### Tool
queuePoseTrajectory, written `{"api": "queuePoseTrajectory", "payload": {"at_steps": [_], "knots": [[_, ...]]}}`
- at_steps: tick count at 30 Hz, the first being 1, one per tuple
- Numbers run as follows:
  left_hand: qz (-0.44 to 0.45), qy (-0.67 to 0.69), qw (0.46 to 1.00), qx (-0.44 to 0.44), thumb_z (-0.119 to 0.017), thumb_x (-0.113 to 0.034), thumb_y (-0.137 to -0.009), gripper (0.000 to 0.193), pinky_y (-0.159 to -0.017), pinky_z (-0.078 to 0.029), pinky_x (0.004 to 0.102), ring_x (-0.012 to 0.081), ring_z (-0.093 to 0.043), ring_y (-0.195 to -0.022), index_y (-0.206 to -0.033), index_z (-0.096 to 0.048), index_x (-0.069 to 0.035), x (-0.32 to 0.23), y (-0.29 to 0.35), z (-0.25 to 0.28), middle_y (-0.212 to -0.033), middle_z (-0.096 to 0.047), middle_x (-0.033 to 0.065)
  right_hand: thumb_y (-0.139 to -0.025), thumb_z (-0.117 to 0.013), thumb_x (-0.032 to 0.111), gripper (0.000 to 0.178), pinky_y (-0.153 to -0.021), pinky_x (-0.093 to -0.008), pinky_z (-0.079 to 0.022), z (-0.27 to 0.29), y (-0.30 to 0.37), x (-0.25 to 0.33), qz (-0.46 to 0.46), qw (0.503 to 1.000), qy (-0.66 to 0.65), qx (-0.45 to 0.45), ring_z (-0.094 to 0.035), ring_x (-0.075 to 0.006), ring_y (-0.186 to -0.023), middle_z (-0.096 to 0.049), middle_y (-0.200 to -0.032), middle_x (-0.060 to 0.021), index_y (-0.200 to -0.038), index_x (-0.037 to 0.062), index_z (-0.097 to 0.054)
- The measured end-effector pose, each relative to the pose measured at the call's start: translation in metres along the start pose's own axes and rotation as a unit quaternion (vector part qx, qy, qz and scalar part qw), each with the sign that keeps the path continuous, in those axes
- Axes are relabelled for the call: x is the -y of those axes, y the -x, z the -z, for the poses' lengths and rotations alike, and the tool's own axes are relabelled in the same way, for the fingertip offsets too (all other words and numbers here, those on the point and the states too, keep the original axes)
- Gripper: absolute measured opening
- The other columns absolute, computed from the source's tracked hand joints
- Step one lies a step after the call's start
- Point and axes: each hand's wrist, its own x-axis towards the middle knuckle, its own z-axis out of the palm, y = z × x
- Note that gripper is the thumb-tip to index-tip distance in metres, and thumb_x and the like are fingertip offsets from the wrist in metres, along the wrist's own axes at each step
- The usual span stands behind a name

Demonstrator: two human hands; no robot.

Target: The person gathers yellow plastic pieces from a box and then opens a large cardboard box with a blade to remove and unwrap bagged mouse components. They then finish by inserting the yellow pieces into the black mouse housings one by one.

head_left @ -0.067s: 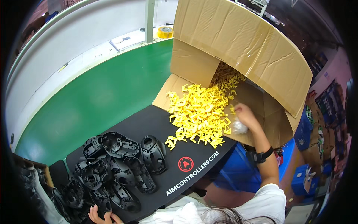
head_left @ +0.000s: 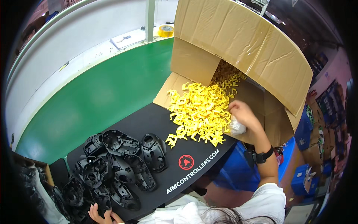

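Curling beside yellow clips [head_left: 199,112], your right hand [head_left: 242,113] hides its grip; I can't tell. Clips seem light, stiff: pinch one end. Your left hand [head_left: 105,216] spreads loosely.

Matt black plastic shells [head_left: 121,172]

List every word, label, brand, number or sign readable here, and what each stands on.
Described, not copied:
Black mat: white capitals beside a round red emblem, readable.
Cardboard box: dark print, too small.
Yellow tape roll: marks, too small.
Yellow pieces, black shells: none readable.
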Motion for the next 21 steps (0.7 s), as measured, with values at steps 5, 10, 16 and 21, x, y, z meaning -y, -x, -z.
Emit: {"api": "queuePoseTrajectory", "payload": {"at_steps": [5,10,16,21], "knots": [[0.015,0.086,0.995,-0.049,-0.061,-0.005,-0.078,0.013,-0.085,-0.040,0.0484,0.0407,-0.049,-0.102,-0.090,-0.060,0.000,-0.006,0.000,0.002,-0.114,-0.051,0.0262,-0.085,-0.055,0.021,0.038,-0.087,-0.0354,-0.043,0.091,-0.049,-0.044,-0.094,0.959,0.134,-0.232,-0.058,-0.0276,-0.098,-0.059,-0.110,-0.0217,-0.116,0.0002,-0.052],[0.178,0.077,0.979,-0.057,-0.068,-0.013,-0.080,0.042,-0.089,-0.038,0.0441,0.0350,-0.049,-0.103,-0.115,-0.050,0.001,-0.021,-0.006,0.009,-0.116,-0.047,0.0203,-0.087,-0.057,0.034,0.058,-0.105,-0.0396,-0.030,0.079,0.016,0.003,0.058,0.906,0.243,-0.342,-0.041,-0.0341,-0.122,-0.045,-0.130,-0.0233,-0.131,-0.0007,-0.041],[0.187,0.062,0.980,0.038,-0.068,-0.007,-0.080,0.030,-0.071,-0.048,0.0349,0.0251,-0.058,-0.081,-0.107,-0.058,0.002,0.003,0.011,0.028,-0.108,-0.055,0.0161,-0.074,-0.067,0.052,0.099,-0.107,-0.0581,-0.010,-0.072,0.168,0.078,0.126,0.978,0.164,0.023,-0.005,-0.0485,-0.135,-0.010,-0.145,-0.0318,-0.141,-0.0028,-0.018],[0.386,0.190,0.902,-0.024,-0.066,-0.004,-0.082,0.028,-0.068,-0.049,0.0293,0.0194,-0.059,-0.080,-0.107,-0.058,0.005,0.002,-0.007,0.049,-0.096,-0.062,0.0137,-0.081,-0.062,0.045,0.088,-0.106,-0.0559,-0.018,-0.145,0.139,0.098,0.188,0.975,0.112,-0.039,-0.011,-0.0466,-0.135,-0.012,-0.143,-0.0333,-0.141,-0.0019,-0.017]]}}
